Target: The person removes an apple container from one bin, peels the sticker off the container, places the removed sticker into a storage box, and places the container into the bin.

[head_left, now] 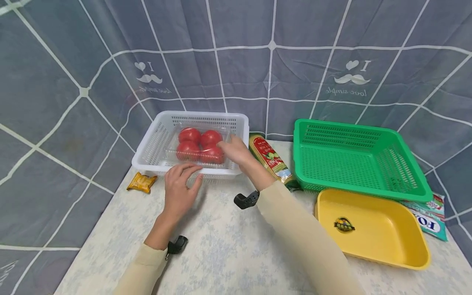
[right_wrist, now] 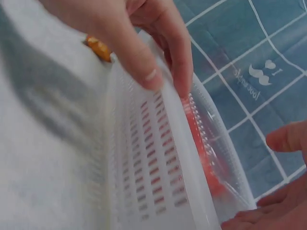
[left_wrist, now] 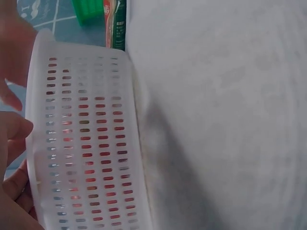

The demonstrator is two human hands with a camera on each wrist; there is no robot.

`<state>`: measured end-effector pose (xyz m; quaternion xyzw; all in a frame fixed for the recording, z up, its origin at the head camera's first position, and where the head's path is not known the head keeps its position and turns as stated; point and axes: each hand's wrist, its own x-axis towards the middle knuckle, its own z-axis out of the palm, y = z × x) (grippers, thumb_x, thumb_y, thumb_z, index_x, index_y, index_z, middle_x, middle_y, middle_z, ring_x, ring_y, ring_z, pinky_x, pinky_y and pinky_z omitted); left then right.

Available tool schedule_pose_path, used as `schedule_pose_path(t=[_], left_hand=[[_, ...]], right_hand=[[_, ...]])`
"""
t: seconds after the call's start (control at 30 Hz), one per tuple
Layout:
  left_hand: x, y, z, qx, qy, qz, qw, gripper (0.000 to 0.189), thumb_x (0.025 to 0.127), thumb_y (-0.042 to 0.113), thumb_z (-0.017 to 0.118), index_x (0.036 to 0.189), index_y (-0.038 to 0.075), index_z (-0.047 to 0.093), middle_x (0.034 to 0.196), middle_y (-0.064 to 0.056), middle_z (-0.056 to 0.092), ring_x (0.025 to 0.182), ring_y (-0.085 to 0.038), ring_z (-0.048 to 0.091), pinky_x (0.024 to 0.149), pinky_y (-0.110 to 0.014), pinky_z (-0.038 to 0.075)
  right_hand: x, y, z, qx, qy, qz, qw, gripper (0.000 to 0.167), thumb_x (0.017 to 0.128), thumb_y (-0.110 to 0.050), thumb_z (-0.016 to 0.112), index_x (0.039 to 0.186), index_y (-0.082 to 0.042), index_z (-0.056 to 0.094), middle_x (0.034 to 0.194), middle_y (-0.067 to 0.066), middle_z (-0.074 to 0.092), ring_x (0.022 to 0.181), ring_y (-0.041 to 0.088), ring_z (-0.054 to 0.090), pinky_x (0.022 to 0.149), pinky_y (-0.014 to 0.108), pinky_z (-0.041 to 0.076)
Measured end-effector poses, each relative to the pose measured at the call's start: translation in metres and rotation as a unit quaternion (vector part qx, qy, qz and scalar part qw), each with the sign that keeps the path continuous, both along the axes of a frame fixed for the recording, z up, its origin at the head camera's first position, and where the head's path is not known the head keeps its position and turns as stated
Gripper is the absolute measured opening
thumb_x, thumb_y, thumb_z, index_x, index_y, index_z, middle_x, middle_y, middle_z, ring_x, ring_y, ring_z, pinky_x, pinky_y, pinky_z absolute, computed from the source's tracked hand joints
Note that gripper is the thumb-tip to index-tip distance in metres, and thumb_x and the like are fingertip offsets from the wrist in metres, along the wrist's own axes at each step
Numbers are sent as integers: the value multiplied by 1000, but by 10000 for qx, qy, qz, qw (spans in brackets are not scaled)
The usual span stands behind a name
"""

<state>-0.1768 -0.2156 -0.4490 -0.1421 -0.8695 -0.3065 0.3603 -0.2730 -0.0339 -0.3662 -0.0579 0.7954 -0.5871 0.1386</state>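
Several red tomatoes (head_left: 189, 150) sit in a clear plastic box (head_left: 170, 152) inside a white slotted basket (head_left: 145, 167). My left hand (head_left: 181, 186) is at the basket's front rim. In the right wrist view, the left thumb (right_wrist: 152, 79) lies against the outer lip while the fingers bend over to the inside, gripping the rim. Reaching in from the right, my right hand (head_left: 236, 150) is beside the box's right end. The right wrist view shows its fingers (right_wrist: 276, 208) extended, with the thumb held apart from them.
A small orange-yellow packet (head_left: 141, 182) lies left of the basket. To the right lies a long red-and-gold package (head_left: 272, 157), then a green basket (head_left: 363, 190). In front of that is a yellow tray (head_left: 372, 229), near a teal FOX'S packet (head_left: 429, 221). A grey curtain (head_left: 243, 73) hangs behind.
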Motion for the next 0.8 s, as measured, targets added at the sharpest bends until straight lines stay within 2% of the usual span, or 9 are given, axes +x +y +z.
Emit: schedule_pose_path(t=[0.17,0.37,0.5,0.57,0.6,0.63,0.73,0.8], left_hand=[[0,-2,5,-192,-135,25,9997,22,83,15,72,105,10,73,109,-7,63,108,-31,52,93,-51,32],[-1,-3,12,-540,-297,-43,9981,23,84,16,71,106,10,73,109,-8,63,107,-32,53,93,-52,33],[0,-3,20,-869,-405,-51,9954,27,84,17,71,109,7,70,111,-11,63,107,-34,53,94,-52,34],[2,-2,24,-1217,-442,-42,9916,32,84,21,71,112,6,68,112,-13,62,109,-34,53,95,-52,35],[3,-1,25,-1416,-458,-46,9889,35,84,24,70,113,5,67,114,-13,62,110,-34,53,96,-52,35],[5,0,26,-1626,-451,-52,9856,39,83,27,69,115,5,66,115,-14,61,111,-34,53,96,-52,35],[10,6,27,-2174,-349,-119,9754,50,82,39,64,119,6,63,123,-15,58,115,-36,51,99,-54,34],[13,10,28,-2355,-369,-148,9711,56,82,47,61,123,9,61,131,-13,54,123,-37,46,102,-57,30]], right_hand=[[4,16,3,627,508,402,9959,70,92,-33,55,150,-2,29,150,15,35,136,29,33,106,45,32],[13,38,5,1140,1020,629,9862,55,95,-31,54,144,-9,43,142,10,47,124,26,48,95,43,44],[22,55,6,1600,1496,807,9724,48,95,-30,54,138,-9,51,137,9,52,120,28,51,92,45,45],[29,64,5,2074,1865,891,9562,47,94,-32,54,136,-10,53,136,8,52,121,28,50,94,47,43],[33,68,4,2382,2133,914,9431,47,94,-33,54,135,-10,53,135,8,53,120,28,50,94,48,43],[38,73,2,2668,2410,923,9286,48,93,-34,55,134,-10,54,134,8,53,120,27,50,93,48,43],[54,89,-5,3450,3264,832,8761,48,92,-36,55,133,-11,56,131,8,55,119,27,50,93,49,42],[64,101,-11,3694,3734,723,8479,48,91,-37,55,131,-10,57,130,9,55,117,29,51,91,50,41]])
